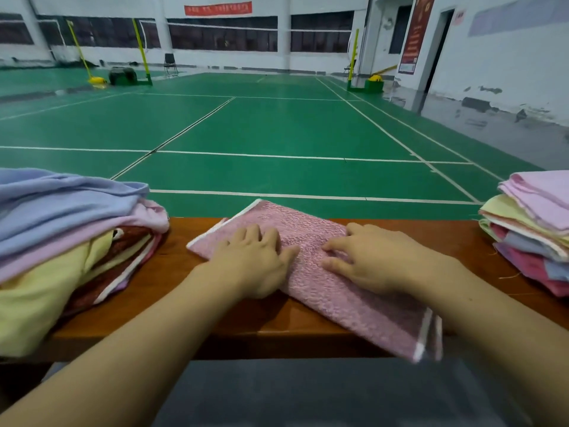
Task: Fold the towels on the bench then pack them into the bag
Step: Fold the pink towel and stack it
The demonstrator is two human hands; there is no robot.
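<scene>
The left pile of towels (61, 241) runs off the left edge, the right pile (535, 229) off the right edge. The pink towel's (332, 282) near corner is blurred — its layers cannot be counted. Red banner (218, 8) lettering — too small to read.

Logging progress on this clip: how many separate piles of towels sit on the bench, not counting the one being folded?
2. A loose pile at the left end of the bench, and a stack at the right end. Both run past the frame edges, so more may be hidden.
</scene>
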